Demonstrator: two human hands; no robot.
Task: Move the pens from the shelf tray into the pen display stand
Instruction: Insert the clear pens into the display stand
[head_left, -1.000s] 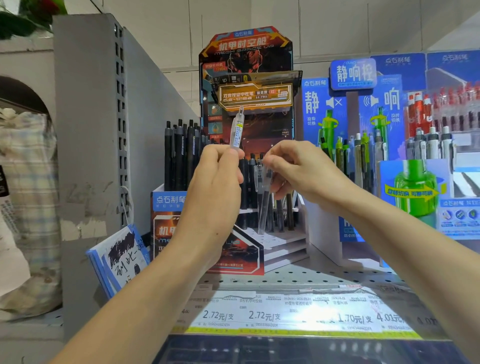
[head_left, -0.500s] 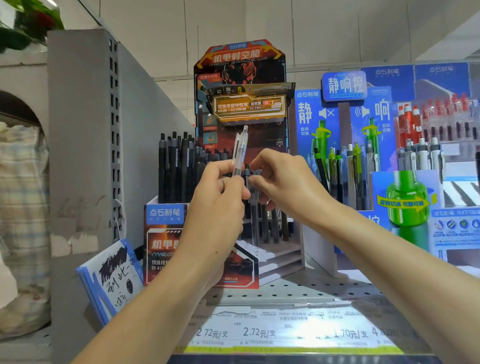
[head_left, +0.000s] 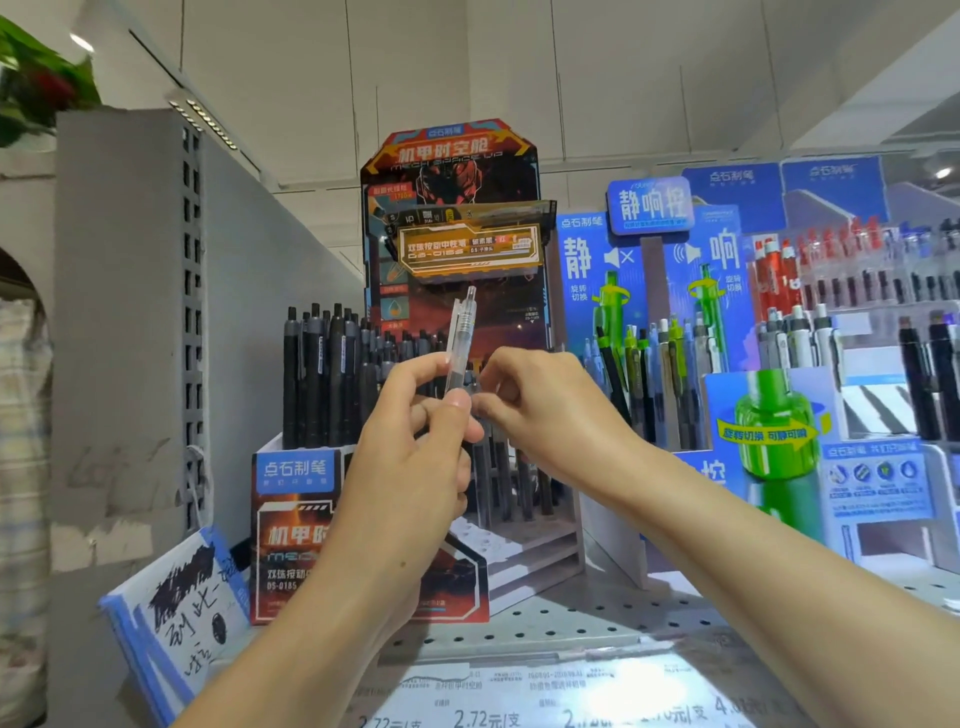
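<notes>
Currently the left hand (head_left: 410, 441) is pinching a clear pen (head_left: 458, 340) upright before the orange display stand (head_left: 374, 540) while the right hand (head_left: 540, 410), at three o'clock, is grasping other pens, risking a slip from the fingertip hold.

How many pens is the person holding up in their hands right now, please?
1: a clear pen, upright, pinched in the left hand in front of the red display stand. The right hand is beside it; its grip may hide another.
</notes>
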